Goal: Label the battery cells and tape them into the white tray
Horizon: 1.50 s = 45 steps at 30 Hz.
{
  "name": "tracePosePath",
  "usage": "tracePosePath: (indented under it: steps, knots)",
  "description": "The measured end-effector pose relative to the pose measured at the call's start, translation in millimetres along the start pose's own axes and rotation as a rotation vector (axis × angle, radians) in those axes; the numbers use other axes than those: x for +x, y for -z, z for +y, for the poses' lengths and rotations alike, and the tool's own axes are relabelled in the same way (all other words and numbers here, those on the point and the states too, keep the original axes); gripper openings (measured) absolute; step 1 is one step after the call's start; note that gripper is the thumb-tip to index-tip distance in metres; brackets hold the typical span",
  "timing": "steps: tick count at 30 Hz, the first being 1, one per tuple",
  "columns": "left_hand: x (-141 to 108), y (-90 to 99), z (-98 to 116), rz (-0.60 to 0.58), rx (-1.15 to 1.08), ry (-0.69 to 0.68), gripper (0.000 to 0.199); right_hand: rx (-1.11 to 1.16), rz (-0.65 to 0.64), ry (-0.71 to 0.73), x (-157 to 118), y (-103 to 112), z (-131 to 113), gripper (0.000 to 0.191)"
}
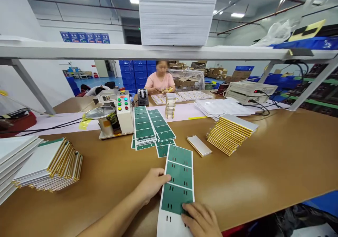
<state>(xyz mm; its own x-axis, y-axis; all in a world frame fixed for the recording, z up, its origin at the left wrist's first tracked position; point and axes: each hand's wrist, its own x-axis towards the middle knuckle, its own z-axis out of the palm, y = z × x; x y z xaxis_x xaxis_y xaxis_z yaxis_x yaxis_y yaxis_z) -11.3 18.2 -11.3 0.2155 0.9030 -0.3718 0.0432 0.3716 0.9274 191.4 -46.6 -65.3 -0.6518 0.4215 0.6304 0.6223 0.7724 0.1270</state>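
Observation:
A long white sheet printed with green panels [177, 184] lies on the brown workbench [253, 159], its near end running past my hands. My left hand [150, 186] grips the sheet's left edge. My right hand [200, 221] holds its lower right edge. Just beyond the sheet, overlapping rows of similar green-printed sheets [148, 128] lie fanned out. To the left sits a stack of white, gold-edged sheets [50, 165]. A shorter gold-edged stack [229, 135] leans on the right, near a small white bundle [199, 145].
A benchtop machine with coloured push buttons [114, 114] stands behind the sheets. A person [160, 80] sits across the bench, handling something yellow. A white pile [221, 107] and grey electronic units [250, 93] lie far right. A tall white stack [175, 13] rests on an overhead shelf [169, 50].

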Motion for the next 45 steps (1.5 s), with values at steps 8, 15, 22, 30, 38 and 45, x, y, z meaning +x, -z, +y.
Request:
tracePosePath:
  steps: [8, 15, 22, 30, 38, 45]
  knots:
    - [-2, -14.3, 38, 0.021, -0.142, -0.085, 0.027, 0.176, 0.105, -0.29, 77, 5, 15, 0.031]
    - [2, -5.1, 42, 0.037, -0.11, -0.13, 0.033, 0.247, 0.255, -0.215, 95, -1, 17, 0.026]
    - [46, 35.9, 21, 0.149, 0.036, -0.164, 0.044, 0.324, 0.391, -0.216, 76, 48, 10, 0.044]
    - [67, 34.4, 33, 0.186, 0.129, -0.202, 0.043, -0.103, -0.134, -0.626, 79, -10, 156, 0.057]
    - [108, 28.6, 74, 0.376, 0.343, -0.286, 0.033, -0.048, -0.185, -0.722, 69, -41, 177, 0.069]
    - [91, 12.5, 98, 0.334, 0.377, -0.412, 0.052, -0.025, 0.136, -0.865, 72, 2, 116, 0.078]
